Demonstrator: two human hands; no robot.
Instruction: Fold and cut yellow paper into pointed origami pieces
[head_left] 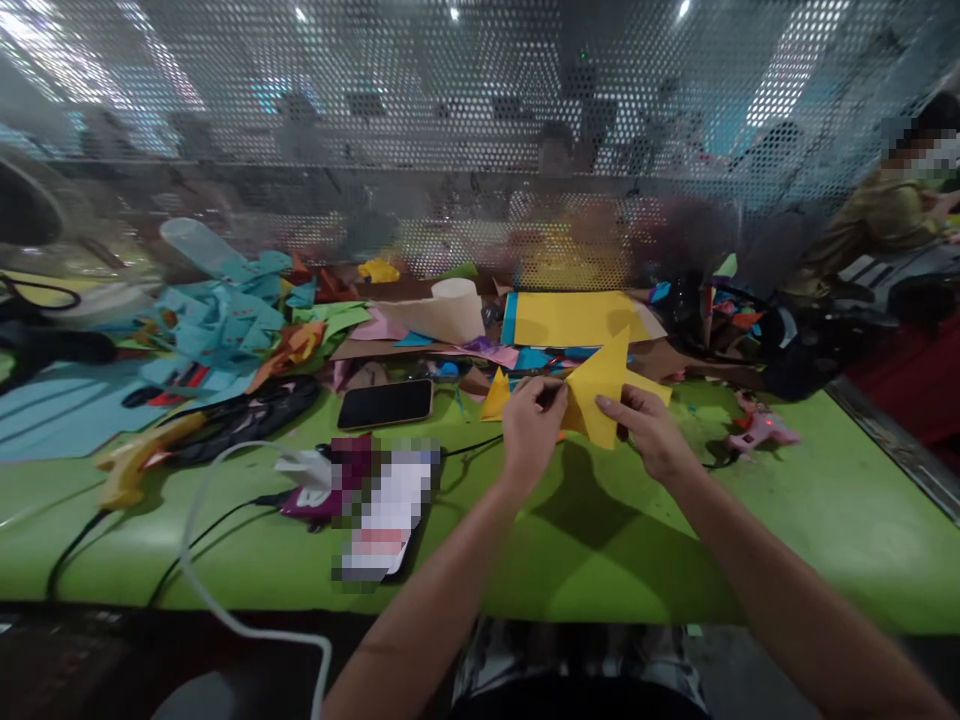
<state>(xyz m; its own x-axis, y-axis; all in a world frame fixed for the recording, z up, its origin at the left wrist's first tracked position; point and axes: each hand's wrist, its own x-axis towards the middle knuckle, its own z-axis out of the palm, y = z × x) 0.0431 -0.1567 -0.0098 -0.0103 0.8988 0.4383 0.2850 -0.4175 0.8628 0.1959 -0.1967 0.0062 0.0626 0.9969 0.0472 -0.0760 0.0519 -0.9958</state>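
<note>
Both my hands hold a yellow sheet of paper [600, 385] lifted above the green table [585, 530]. My left hand [531, 425] pinches its left edge with closed fingers. My right hand [651, 428] grips its lower right part, thumb on top. The paper is folded to a point that rises toward the back. A small yellow paper triangle [496, 396] lies on the table just left of my left hand.
A black phone [385, 404] lies face up left of my hands. A yellow glue gun [139, 458], cables and a blurred card sit further left; a pink glue gun [757, 430] lies right. Coloured paper scraps and a yellow sheet [574, 318] crowd the back. A person sits at far right.
</note>
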